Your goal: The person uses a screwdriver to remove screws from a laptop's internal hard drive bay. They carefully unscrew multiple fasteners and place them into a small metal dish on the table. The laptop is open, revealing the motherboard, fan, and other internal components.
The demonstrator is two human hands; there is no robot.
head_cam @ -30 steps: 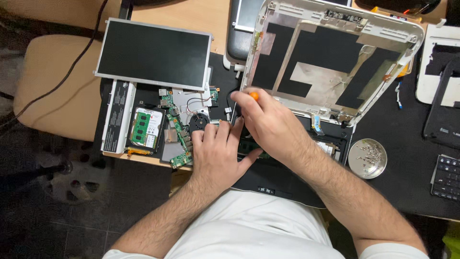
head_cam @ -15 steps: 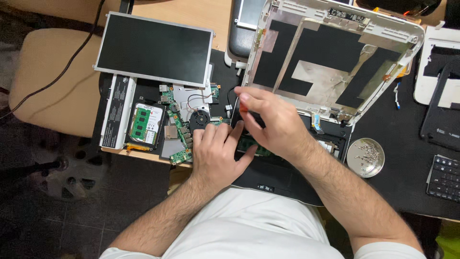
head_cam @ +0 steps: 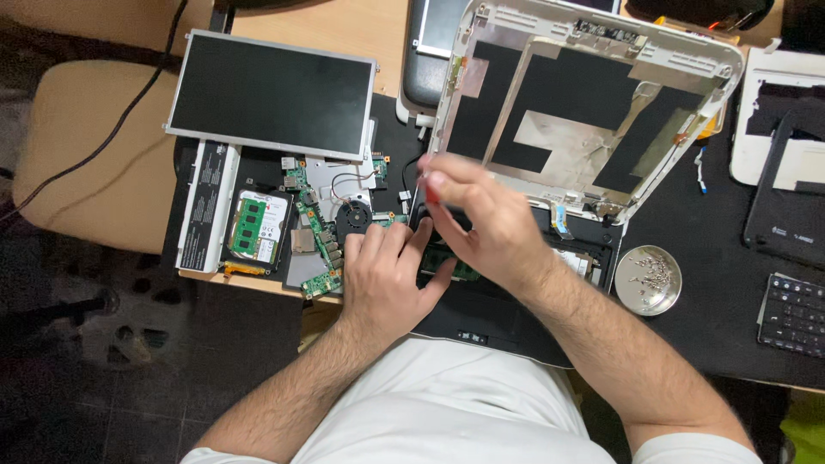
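Observation:
An opened laptop point(head_cam: 507, 322) lies in front of me, its bare white lid shell point(head_cam: 593, 103) tilted up at the back. My right hand point(head_cam: 481, 223) grips a screwdriver with a red-orange handle point(head_cam: 432, 191), the tip pointing down into the left part of the laptop base. My left hand point(head_cam: 387, 279) rests flat on the base just left of it, fingers pressed beside the screwdriver. My hands hide the spot under the tip.
A stripped laptop base with green circuit board, fan and memory module point(head_cam: 284, 228) lies at the left, a loose screen panel point(head_cam: 271, 94) leaning over it. A round metal dish of screws point(head_cam: 649, 279) sits at the right, near a black keyboard point(head_cam: 795, 314) and white casing point(head_cam: 782, 146).
My right hand has turned and shifted a little left with the screwdriver. My left hand stays pressed on the base.

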